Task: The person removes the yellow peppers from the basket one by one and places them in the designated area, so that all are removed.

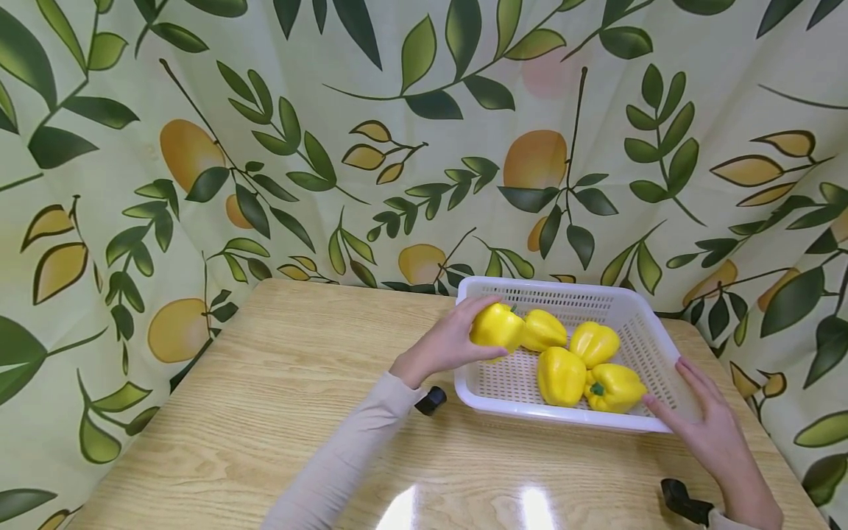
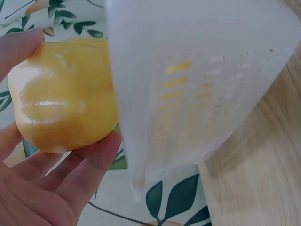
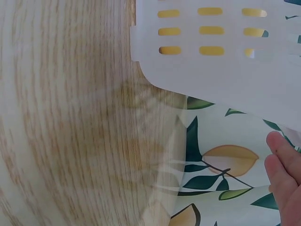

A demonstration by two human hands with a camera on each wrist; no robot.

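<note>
Item: white slotted basket [image 1: 645,342] on a wooden table [image 1: 278,397], at the right rear, holding four yellow peppers [image 1: 561,375] loose on its floor. A fifth pepper [image 1: 497,327] is held at the basket's left rim, just above the wall, by the left hand [image 1: 445,344]; its fingers and thumb are curled around the fruit, stem up, as the left wrist view confirms with the fingertips [image 2: 96,155] cupped under its base. The right hand [image 1: 709,423] is laid with straight, relaxed fingers against the basket's near right corner, gripping nothing; only a fingertip is caught in the right wrist view. Handling note, as judgement: whether the pepper is being lifted out or set in cannot be told. In either case the glossy skin is best kept in a full cupped grip rather than a pinch, and the fruit is best carried clear of the rim so the light basket is not tipped. The corner is best kept steadied by the right hand. The neighbouring pepper [image 1: 543,330] lies just beside and could be nudged.
</note>
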